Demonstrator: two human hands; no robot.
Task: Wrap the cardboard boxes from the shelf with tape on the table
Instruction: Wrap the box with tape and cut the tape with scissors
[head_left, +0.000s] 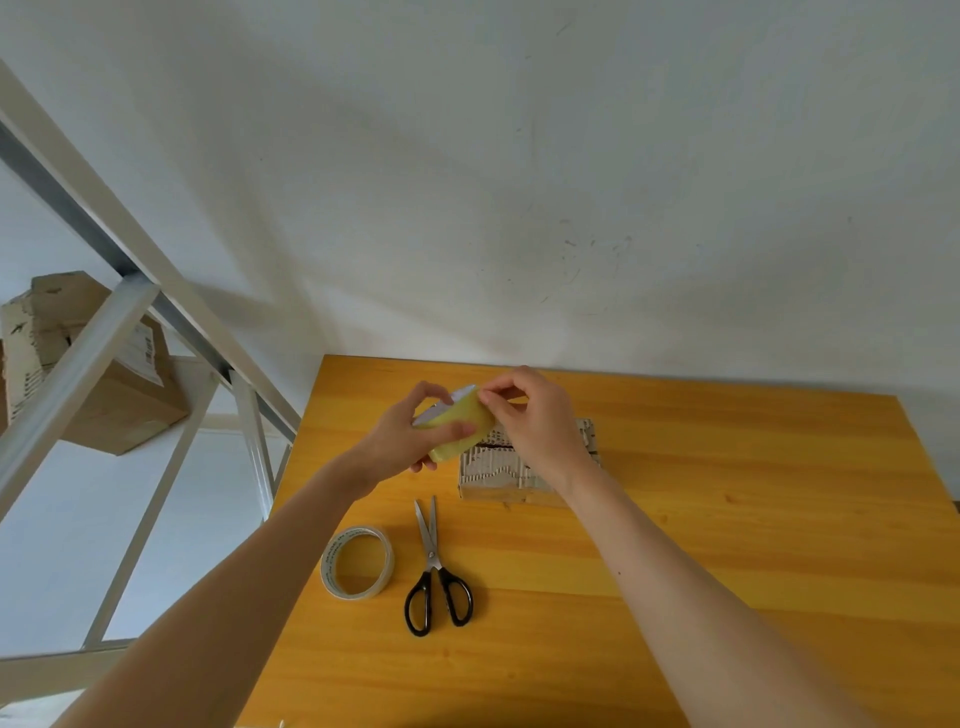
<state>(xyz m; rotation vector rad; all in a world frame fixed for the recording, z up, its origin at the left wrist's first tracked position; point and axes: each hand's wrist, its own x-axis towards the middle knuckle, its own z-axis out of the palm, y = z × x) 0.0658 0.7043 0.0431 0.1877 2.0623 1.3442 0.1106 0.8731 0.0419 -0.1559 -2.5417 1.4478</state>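
Frame centre: yellow tape roll (460, 426), gripped by left hand (400, 441), its edge pinched by right hand (535, 415). Beneath: cardboard box (493, 470) on table (727, 519). Lower centre: clear tape roll (357, 563), scissors (435, 566).

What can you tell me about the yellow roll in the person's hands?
The yellow tape roll is a wide, glossy band wound on a white core, tilted. The left hand grips it from below, thumb across its face; the right hand pinches its upper edge. It is held over the table.
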